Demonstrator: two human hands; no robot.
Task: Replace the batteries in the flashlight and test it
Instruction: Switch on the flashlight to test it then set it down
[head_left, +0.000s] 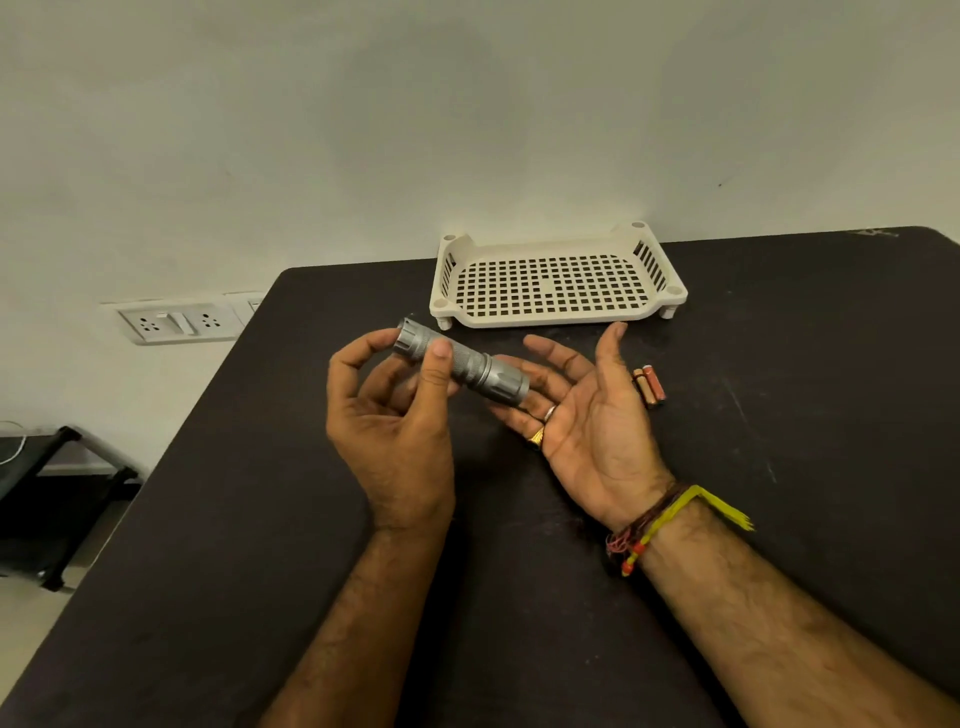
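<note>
Your left hand (395, 410) pinches the flashlight (462, 361) near its tail end, thumb in front and fingers curled behind the ribbed body. The flashlight is silver, lies almost level above the table (249, 519), and its wider head end points to your right, down a little. This head end rests on the fingers of your right hand (582, 410). The right hand is palm up, fingers straight and spread, thumb pointing to the far edge; it grips nothing, it only supports the flashlight from below. Two rings are on its fingers, and thread bands (654, 525), red, brown and yellow, go round the right wrist.

The batteries (649, 385) lie on the table just beside the right hand, on its right side, approx. in the middle of the surface. They are small, copper and red colour, touching each other side by side; I see two for sure, maybe a third one, I cannot tell.

A white tray (558, 319) with grid holes stands at the far edge of the table, behind both hands, close to the wall. Left of the table, on the wall, is a white socket panel (179, 322) w/ switches. A dark rack (57, 499) stands on the floor at the left side.
</note>
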